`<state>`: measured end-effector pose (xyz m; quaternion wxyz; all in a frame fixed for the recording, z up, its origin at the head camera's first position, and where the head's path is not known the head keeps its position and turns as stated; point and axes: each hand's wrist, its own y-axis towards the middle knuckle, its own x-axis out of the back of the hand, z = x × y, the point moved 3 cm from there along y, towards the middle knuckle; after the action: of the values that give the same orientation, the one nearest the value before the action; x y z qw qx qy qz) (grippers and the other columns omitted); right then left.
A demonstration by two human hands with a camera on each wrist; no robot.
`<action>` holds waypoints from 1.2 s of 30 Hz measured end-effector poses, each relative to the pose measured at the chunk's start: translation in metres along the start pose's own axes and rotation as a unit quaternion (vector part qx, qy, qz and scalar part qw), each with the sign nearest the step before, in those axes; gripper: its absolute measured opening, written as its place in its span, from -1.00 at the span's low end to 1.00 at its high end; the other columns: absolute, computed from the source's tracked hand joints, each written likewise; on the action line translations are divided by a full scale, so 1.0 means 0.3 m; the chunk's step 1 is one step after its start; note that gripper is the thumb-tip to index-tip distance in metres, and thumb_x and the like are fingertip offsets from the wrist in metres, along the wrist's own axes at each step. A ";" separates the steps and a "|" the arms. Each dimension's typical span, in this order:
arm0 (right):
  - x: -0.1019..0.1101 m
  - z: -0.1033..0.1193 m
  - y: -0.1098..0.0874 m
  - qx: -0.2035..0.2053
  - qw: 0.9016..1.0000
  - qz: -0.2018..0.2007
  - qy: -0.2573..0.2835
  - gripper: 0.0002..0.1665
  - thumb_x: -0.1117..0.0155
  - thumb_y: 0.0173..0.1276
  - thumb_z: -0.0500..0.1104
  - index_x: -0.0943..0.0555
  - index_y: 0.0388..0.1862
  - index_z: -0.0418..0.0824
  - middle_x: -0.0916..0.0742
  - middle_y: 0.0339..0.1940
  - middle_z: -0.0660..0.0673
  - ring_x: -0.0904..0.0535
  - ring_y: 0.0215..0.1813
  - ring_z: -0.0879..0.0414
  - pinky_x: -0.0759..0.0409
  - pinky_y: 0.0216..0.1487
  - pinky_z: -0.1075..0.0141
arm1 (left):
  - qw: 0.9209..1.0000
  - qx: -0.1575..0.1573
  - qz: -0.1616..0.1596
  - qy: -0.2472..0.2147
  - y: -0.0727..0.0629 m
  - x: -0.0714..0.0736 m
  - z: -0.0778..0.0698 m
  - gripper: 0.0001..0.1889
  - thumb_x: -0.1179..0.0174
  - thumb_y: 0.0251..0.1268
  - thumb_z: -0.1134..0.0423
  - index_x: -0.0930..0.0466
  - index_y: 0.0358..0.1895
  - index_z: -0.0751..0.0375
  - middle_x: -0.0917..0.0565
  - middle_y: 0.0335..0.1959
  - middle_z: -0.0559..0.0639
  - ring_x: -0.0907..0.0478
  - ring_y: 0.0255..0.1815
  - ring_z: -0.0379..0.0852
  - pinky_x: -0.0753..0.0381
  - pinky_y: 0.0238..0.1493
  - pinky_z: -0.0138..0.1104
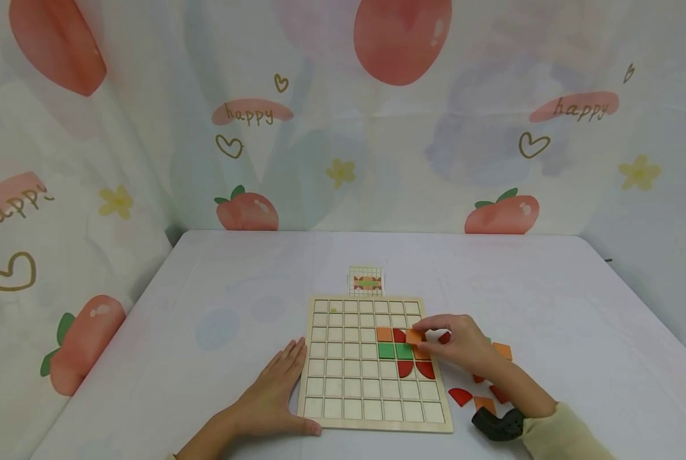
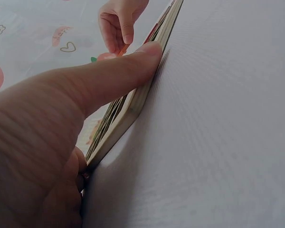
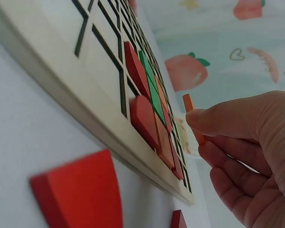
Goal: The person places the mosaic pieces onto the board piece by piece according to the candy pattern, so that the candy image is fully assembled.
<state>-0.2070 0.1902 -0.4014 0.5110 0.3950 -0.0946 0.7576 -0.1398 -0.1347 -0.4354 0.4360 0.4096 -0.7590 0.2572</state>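
My right hand (image 1: pixel 464 342) pinches an orange square tile (image 3: pixel 192 116) between thumb and fingers, above the right side of a wooden grid board (image 1: pixel 343 386). Under and around it, several pieces sit in the board's cells: an orange square (image 1: pixel 384 334), a green square (image 1: pixel 386 351), another green one (image 1: pixel 403 351) and red quarter-round pieces (image 1: pixel 425 370). My left hand (image 1: pixel 268 390) lies against the board's left side, fingers extended along the edge. In the left wrist view its thumb (image 2: pixel 118 76) rests on the board's near edge.
Loose red pieces (image 1: pixel 460 397) and orange tiles (image 1: pixel 502 351) lie right of the board, some partly hidden by my right forearm. A black curved object (image 1: pixel 497 424) is at my right wrist. Behind the board lies a small pattern card (image 1: pixel 366 271). Printed cloth (image 1: pixel 389 140) hangs behind the table.
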 end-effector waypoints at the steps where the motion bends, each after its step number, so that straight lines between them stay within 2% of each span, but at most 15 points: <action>1: -0.004 0.004 0.000 -0.004 1.000 0.005 0.001 -0.68 -0.42 0.10 -0.15 -0.68 -0.13 -0.18 -0.71 -0.22 0.03 -0.57 -0.13 0.15 -0.60 -0.30 0.25 | 1.000 -0.001 -0.001 0.001 0.000 -0.001 0.000 0.30 -0.10 -0.23 -0.53 0.22 0.43 0.35 0.20 0.47 0.11 0.33 0.45 -0.01 0.21 0.36 -0.07; 7: -0.026 0.023 -0.005 -0.031 0.999 0.026 -0.012 -0.65 -0.41 0.11 -0.08 -0.68 -0.11 -0.16 -0.70 -0.18 0.06 -0.56 -0.05 0.10 -0.57 -0.17 0.23 | 1.000 -0.008 -0.006 0.006 0.001 -0.002 0.000 0.30 -0.09 -0.23 -0.54 0.21 0.43 0.36 0.19 0.47 0.11 0.32 0.45 0.00 0.20 0.36 -0.07; 12: -0.055 0.037 -0.004 -0.022 0.999 0.038 -0.002 -0.67 -0.41 0.10 -0.11 -0.68 -0.12 -0.16 -0.71 -0.20 0.10 -0.58 -0.03 0.10 -0.53 -0.03 0.17 | 1.000 -0.014 -0.010 0.010 0.000 -0.002 -0.002 0.30 -0.09 -0.22 -0.54 0.20 0.43 0.37 0.19 0.47 0.13 0.31 0.45 0.01 0.19 0.36 -0.07; 17: -0.076 0.048 -0.008 -0.020 0.999 0.039 0.018 -0.70 -0.43 0.08 -0.11 -0.69 -0.16 -0.07 -0.70 -0.20 0.15 -0.57 -0.03 0.15 -0.52 0.00 0.20 | 1.000 -0.013 -0.010 0.008 0.000 -0.002 -0.002 0.30 -0.09 -0.23 -0.54 0.19 0.43 0.37 0.18 0.47 0.13 0.30 0.45 0.01 0.19 0.36 -0.07; 24: -0.102 0.067 -0.010 0.072 0.996 0.055 0.011 -0.75 -0.40 0.12 -0.19 -0.68 -0.17 -0.14 -0.70 -0.19 0.05 -0.59 -0.09 0.16 -0.57 -0.12 0.28 | 1.000 -0.012 -0.008 0.008 -0.001 -0.004 -0.001 0.30 -0.10 -0.22 -0.53 0.20 0.43 0.37 0.18 0.47 0.13 0.31 0.45 0.01 0.19 0.36 -0.08; 26: -0.103 0.072 -0.011 0.087 0.995 0.053 0.010 -0.75 -0.40 0.11 -0.20 -0.68 -0.18 -0.15 -0.70 -0.21 0.04 -0.59 -0.11 0.17 -0.57 -0.15 0.29 | 1.000 -0.011 -0.008 0.009 -0.001 -0.004 0.000 0.30 -0.09 -0.23 -0.54 0.19 0.43 0.37 0.18 0.47 0.13 0.30 0.45 0.01 0.19 0.36 -0.07; 36: -0.111 0.087 -0.011 0.104 0.992 0.070 0.011 -0.75 -0.39 0.13 -0.18 -0.67 -0.17 -0.16 -0.70 -0.22 0.05 -0.57 -0.15 0.20 -0.58 -0.21 0.32 | 1.000 -0.006 -0.005 0.011 0.001 -0.004 0.005 0.30 -0.06 -0.23 -0.56 0.21 0.43 0.35 0.20 0.47 0.11 0.32 0.45 0.00 0.20 0.36 -0.06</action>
<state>-0.1855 0.1543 -0.4079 0.4143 0.4297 -0.0368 0.8015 -0.1403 -0.1353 -0.4372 0.4482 0.4076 -0.7536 0.2549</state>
